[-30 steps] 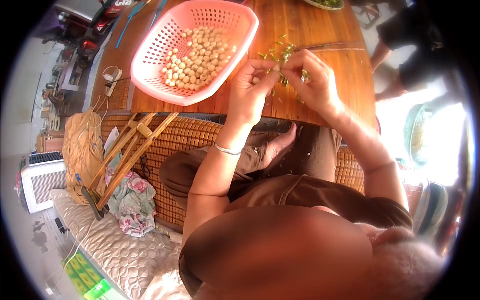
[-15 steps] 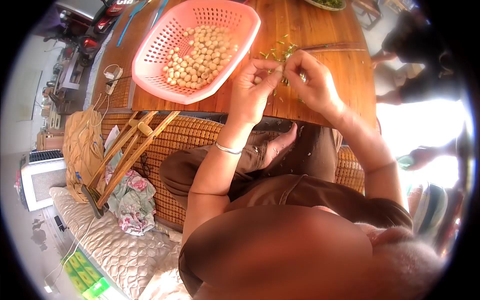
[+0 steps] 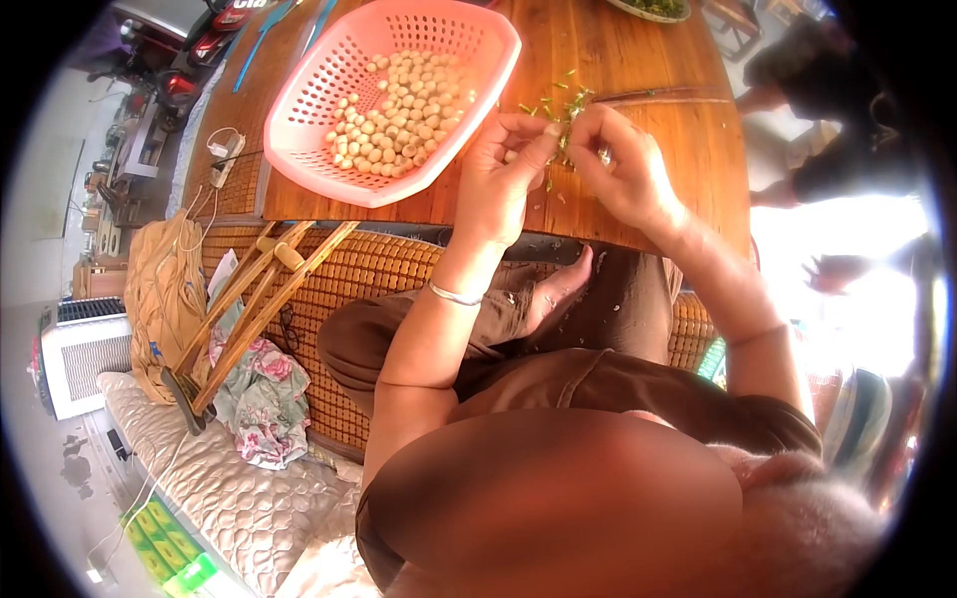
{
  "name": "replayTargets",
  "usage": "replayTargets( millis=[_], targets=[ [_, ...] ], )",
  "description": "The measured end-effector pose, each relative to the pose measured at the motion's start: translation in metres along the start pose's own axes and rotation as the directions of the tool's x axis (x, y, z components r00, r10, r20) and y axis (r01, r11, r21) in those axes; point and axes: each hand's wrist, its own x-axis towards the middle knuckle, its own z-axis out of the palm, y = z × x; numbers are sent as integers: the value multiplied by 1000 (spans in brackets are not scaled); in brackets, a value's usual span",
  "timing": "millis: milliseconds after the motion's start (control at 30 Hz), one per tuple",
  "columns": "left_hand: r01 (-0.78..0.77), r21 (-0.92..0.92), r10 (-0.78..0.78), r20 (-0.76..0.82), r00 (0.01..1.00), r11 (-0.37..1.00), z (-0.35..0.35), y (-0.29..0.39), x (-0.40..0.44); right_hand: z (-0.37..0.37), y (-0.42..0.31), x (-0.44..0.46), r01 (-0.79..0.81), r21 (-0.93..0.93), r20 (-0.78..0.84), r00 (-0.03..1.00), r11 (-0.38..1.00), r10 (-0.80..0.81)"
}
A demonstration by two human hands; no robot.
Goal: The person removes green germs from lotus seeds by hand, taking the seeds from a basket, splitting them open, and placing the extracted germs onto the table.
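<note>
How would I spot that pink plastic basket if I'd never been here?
Find the brown wooden table. On it, beside the left hand, sits the basket. Unlike the round dish of green bits, it is pink, perforated and holds small, round, cream-coloured pieces.

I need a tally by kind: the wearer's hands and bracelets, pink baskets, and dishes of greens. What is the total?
Left hand and right hand: 2
Bracelet: 1
Pink basket: 1
Dish of greens, partly in view: 1
Total: 5

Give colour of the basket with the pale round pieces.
Pink; the basket shows best in the head view.
</note>
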Motion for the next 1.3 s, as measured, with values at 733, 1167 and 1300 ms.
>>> replayTargets(
  millis=[733, 1167, 1300],
  targets=[
    [16, -106, -2, 132, 991, 994, -7, -4, 1, 0, -1, 8, 80, -21, -64, 995, 997, -81],
    [-28, 99, 27, 11, 1000, 995, 2, -3, -2, 0, -1, 7, 62, -54, -86, 994, 997, -67],
    [-30, 162, 28, 16, 999, 986, 0, -2, -3, -2, -2, 6, 56, -66, -76, 995, 996, -61]
  ],
)
